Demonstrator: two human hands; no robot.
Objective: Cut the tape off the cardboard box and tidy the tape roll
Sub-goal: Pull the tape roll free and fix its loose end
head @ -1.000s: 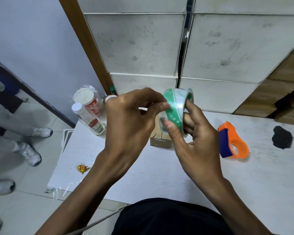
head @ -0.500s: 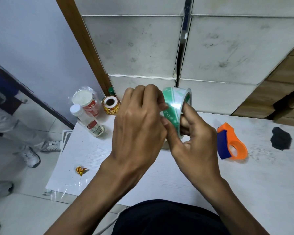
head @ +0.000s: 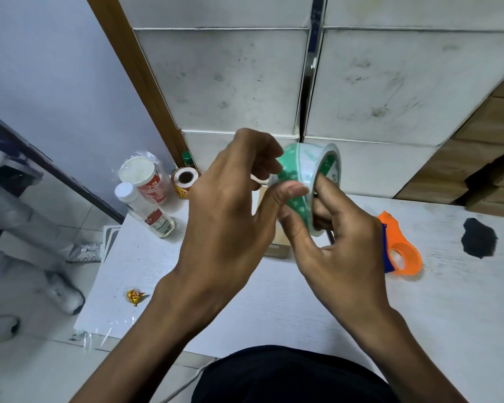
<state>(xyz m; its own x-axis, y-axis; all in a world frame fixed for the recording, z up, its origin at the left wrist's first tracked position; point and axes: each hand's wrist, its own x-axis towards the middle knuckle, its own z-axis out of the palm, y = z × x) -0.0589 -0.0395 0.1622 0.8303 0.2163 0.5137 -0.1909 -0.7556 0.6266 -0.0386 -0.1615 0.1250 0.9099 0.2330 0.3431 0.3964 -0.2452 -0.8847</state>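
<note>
Up off the table [head: 274,301], our right hand [head: 341,251] grips the green tape roll [head: 309,175], fingers through its core; our left hand [head: 230,216] pinches its rim. Print unreadable. Behind them, a cardboard box [head: 280,242]; right, an orange dispenser [head: 402,248].

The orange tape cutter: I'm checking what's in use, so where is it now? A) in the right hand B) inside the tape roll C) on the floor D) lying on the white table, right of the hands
D: the orange tape cutter lies untouched on the white table, while both hands hold the green tape roll.
</note>
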